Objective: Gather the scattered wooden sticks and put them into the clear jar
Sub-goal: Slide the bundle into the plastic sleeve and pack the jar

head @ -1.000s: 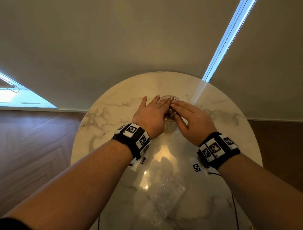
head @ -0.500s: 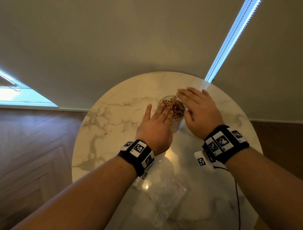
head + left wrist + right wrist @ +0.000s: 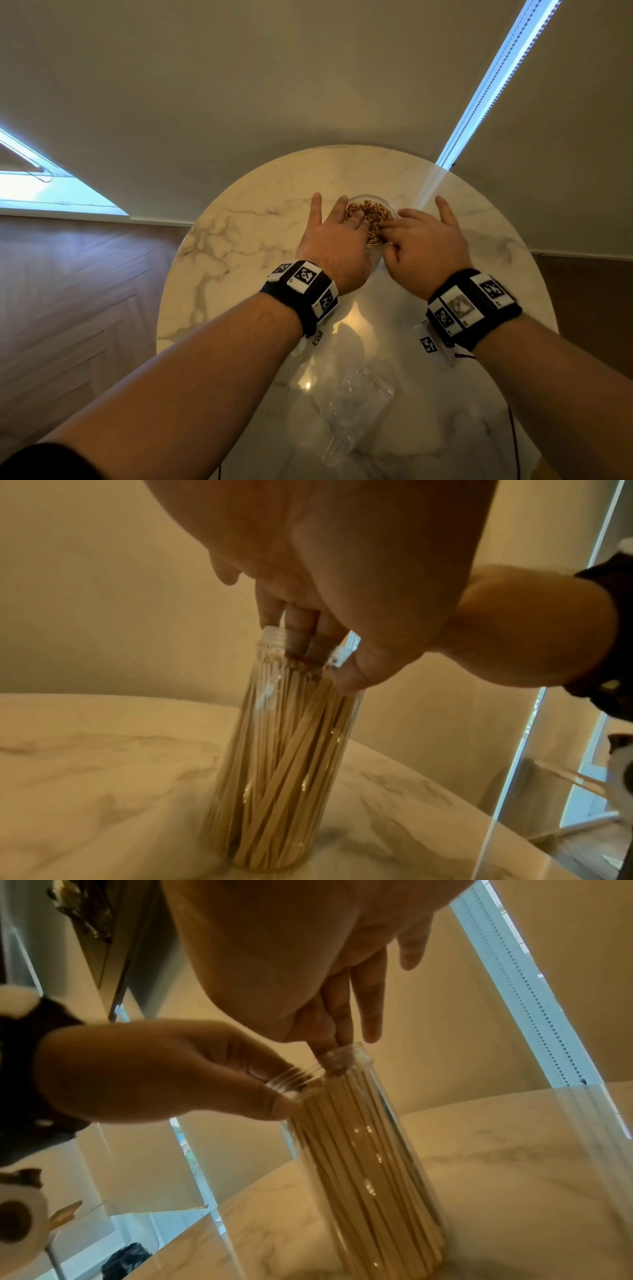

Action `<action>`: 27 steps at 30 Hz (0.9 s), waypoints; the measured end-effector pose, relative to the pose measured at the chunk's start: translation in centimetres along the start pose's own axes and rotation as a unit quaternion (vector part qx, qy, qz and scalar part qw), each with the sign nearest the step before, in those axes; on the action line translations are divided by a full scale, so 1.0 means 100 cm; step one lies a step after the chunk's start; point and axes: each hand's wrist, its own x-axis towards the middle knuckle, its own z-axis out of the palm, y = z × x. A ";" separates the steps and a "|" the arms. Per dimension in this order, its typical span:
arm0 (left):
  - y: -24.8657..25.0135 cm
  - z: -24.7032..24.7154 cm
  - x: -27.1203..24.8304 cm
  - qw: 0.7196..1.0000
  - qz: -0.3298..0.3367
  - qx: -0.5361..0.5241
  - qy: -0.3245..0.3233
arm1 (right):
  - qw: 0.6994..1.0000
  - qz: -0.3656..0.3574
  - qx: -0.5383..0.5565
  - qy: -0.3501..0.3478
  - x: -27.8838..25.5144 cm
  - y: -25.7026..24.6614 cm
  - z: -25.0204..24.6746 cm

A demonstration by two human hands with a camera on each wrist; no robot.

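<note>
A tall clear jar (image 3: 372, 197) stands upright at the far middle of the table, packed with wooden sticks (image 3: 371, 214) that reach almost to its mouth. My left hand (image 3: 337, 236) comes from the near left, its outer fingers splayed straight and its inner fingers dipping into the mouth onto the stick tops. My right hand (image 3: 424, 240) comes from the near right, its inner fingers also on the stick tops. In the left wrist view the right thumb (image 3: 356, 674) rests against the jar (image 3: 284, 750) just below the neck. In the right wrist view the left thumb (image 3: 274, 1104) touches the threaded neck of the jar (image 3: 369, 1150).
The round marble table (image 3: 239, 246) drops off to a wood floor (image 3: 68, 308) on the left. A crumpled clear plastic bag (image 3: 352, 404) lies near the front edge, between my forearms. A wall and a bright gap between blinds (image 3: 496, 75) rise behind the table.
Both hands lay flat over the jar mouth, then the right hand lifted away to the right. Now both hands have closed in again with fingertips in the mouth.
</note>
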 end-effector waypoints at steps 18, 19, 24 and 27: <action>-0.008 0.005 0.006 0.999 -0.017 -0.034 -0.030 | 0.993 -0.099 0.062 -0.029 0.004 -0.007 0.000; -0.011 0.006 0.005 0.999 -0.015 -0.042 -0.030 | 0.990 -0.112 0.067 -0.044 0.001 -0.006 0.002; -0.005 0.010 -0.015 0.998 -0.015 -0.051 0.027 | 0.987 -0.124 -0.003 -0.102 0.015 -0.003 -0.003; 0.000 0.007 -0.014 0.998 -0.031 -0.051 0.008 | 0.984 -0.120 -0.011 -0.133 0.020 -0.007 -0.003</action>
